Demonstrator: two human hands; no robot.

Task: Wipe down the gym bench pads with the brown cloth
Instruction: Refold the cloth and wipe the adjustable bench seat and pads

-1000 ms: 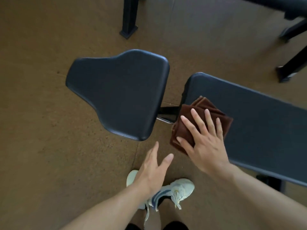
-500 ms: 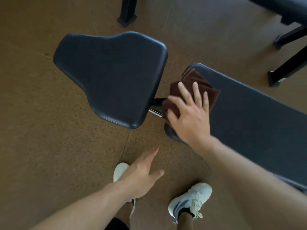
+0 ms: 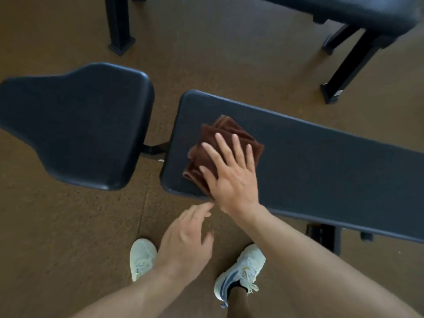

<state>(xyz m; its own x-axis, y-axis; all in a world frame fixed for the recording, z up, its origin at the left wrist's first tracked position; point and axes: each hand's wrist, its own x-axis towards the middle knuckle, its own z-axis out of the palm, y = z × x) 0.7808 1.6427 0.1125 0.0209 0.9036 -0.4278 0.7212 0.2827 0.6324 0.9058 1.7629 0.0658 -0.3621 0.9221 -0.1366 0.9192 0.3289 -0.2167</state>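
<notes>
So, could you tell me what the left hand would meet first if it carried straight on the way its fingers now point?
Probably the right hand, at the wrist: the left hand points up and right, its fingers just short of it. The long bench pad's near edge lies beyond, though depth is unclear.

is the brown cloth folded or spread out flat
Folded. The brown cloth shows stacked layered edges beneath the right hand, pressed on the long bench pad.

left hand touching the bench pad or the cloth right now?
Apart. The head view shows the left hand hanging over the floor, its fingertips short of the long bench pad and brown cloth, which only the right hand presses flat.
</notes>
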